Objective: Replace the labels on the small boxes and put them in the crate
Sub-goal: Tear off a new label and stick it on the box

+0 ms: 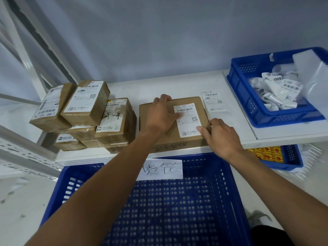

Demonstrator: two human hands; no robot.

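A brown cardboard box (150,110) lies flat on the white shelf (236,125), with a white shipping label (189,119) on its top. My left hand (160,116) lies spread over the box's left half, its fingertips pressing on the label's left edge. At the box's near right corner is my right hand (221,135), thumb on the label's lower right corner and fingers curled against the box's side. A large blue crate (229,183) stands empty below the shelf, with a handwritten paper sign (163,169) on its far wall.
A stack of several taped, labelled boxes (83,114) fills the shelf's left end. A pile of loose labels (213,102) lies just right of the box. A blue crate (248,96) of crumpled label scraps sits at the right. A lower blue bin (291,157) holds yellow packs.
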